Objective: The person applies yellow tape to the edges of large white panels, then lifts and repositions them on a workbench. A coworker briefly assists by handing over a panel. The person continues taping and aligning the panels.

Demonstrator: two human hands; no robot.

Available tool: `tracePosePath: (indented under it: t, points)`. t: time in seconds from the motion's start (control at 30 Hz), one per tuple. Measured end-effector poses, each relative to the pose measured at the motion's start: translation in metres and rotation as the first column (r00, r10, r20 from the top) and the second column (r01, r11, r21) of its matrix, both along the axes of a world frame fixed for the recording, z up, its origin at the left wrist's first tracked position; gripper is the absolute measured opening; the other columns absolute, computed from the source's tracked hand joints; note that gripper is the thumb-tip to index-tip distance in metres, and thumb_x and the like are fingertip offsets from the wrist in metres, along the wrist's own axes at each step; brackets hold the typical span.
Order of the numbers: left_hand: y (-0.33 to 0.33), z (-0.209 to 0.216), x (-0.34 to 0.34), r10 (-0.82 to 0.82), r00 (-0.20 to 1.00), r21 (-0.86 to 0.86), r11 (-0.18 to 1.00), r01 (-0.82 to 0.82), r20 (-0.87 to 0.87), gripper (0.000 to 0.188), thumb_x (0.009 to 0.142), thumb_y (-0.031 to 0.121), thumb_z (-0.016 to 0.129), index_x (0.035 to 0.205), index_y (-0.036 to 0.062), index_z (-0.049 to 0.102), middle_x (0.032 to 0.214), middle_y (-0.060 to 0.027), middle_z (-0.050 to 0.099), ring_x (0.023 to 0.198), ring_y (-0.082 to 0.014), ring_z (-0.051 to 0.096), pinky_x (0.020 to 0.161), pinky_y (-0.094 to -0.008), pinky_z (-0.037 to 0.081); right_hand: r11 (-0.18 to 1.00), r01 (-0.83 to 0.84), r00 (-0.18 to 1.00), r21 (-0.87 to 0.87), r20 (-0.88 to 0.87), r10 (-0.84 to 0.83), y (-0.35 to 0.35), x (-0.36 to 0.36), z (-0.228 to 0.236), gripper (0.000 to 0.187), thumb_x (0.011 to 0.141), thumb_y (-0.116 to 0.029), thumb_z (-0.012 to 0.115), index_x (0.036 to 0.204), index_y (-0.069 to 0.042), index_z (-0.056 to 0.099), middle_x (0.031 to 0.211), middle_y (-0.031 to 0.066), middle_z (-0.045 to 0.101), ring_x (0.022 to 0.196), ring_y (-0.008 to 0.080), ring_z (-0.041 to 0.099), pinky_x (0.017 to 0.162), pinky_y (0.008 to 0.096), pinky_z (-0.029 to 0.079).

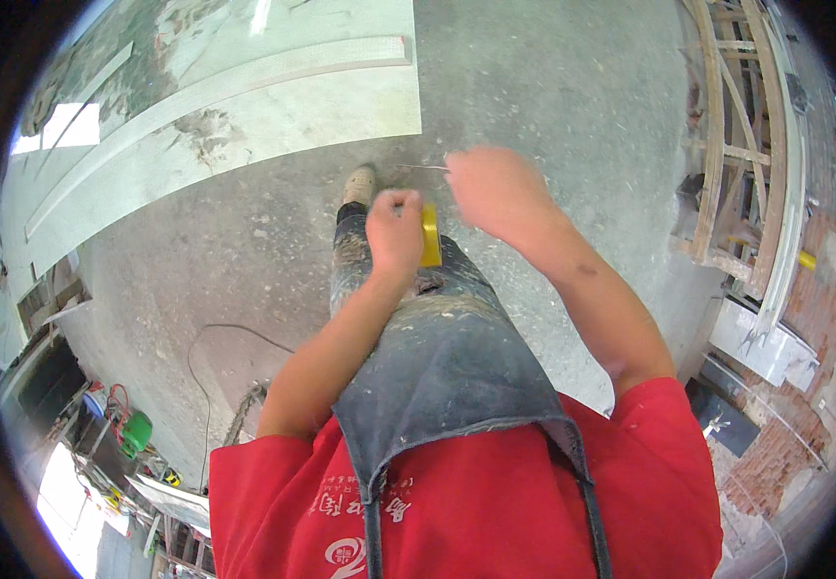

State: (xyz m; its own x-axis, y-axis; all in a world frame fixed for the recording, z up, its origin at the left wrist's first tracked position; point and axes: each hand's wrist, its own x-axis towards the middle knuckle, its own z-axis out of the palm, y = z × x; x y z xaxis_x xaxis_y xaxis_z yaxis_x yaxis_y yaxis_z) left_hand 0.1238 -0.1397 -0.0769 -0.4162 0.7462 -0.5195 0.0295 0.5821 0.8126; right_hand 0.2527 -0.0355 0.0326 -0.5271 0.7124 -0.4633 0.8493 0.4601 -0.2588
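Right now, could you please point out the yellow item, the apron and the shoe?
Yellow item (431,237): head view, its visible face.
Apron (442,355): head view, its front panel.
Shoe (360,184): head view, its top.

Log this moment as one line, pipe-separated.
left hand: holding yellow object | right hand: blurred, gripping thin stick | ahead left: pale slab, long strip on it

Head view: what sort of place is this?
Likely a workshop or building site, can't tell which: speckled, dirty concrete-like floor, a large pale sheet, a rough wooden frame and exposed brickwork.
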Motion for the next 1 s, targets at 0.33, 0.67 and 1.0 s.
tracePosePath:
  t: [0.33, 0.67, 1.0]
  points:
    - [-0.028, 0.055, -0.078, 0.328, 0.891, -0.014, 0.94, -0.341, 0.315, 0.016, 0.094, 0.015, 0.07, 0.102, 0.0005, 0.07, 0.097, -0.0052, 0.069, 0.079, -0.0108, 0.063, 0.068, -0.0271, 0.052, 0.686, 0.328, 0.589, -0.65, -0.427, -0.686, -0.083, -0.025, -0.034, 0.039, 0.084, -0.025, 0.081, 0.078, -0.007, 0.047, 0.074, 0.0023, 0.055, 0.071, 0.013, 0.051, 0.061, 0.0331, 0.042]
    - [0.012, 0.119, -0.218, -0.078, 0.974, 0.096, 0.994, 0.058, 0.214, 0.012, 0.089, 0.01, 0.072, 0.093, -0.0013, 0.069, 0.073, -0.004, 0.064, 0.051, -0.0081, 0.052, 0.044, -0.024, 0.04, 0.796, 0.138, 0.432, -0.589, -0.687, -0.584, -0.082, -0.135, -0.015, 0.04, 0.083, -0.026, 0.081, 0.08, -0.009, 0.045, 0.072, 0.0005, 0.046, 0.067, 0.012, 0.042, 0.059, 0.0315, 0.036]
    - [0.057, 0.11, -0.339, -0.282, 0.953, 0.098, 0.957, 0.272, 0.108, 0.012, 0.086, 0.009, 0.074, 0.089, -0.0017, 0.072, 0.07, -0.0024, 0.064, 0.052, -0.0074, 0.05, 0.047, -0.0234, 0.037, 0.671, 0.472, 0.379, -0.572, -0.556, -0.74, -0.123, -0.251, 0.004, 0.038, 0.086, -0.028, 0.078, 0.079, -0.009, 0.046, 0.07, 0.0006, 0.047, 0.066, 0.0113, 0.042, 0.058, 0.0308, 0.036]
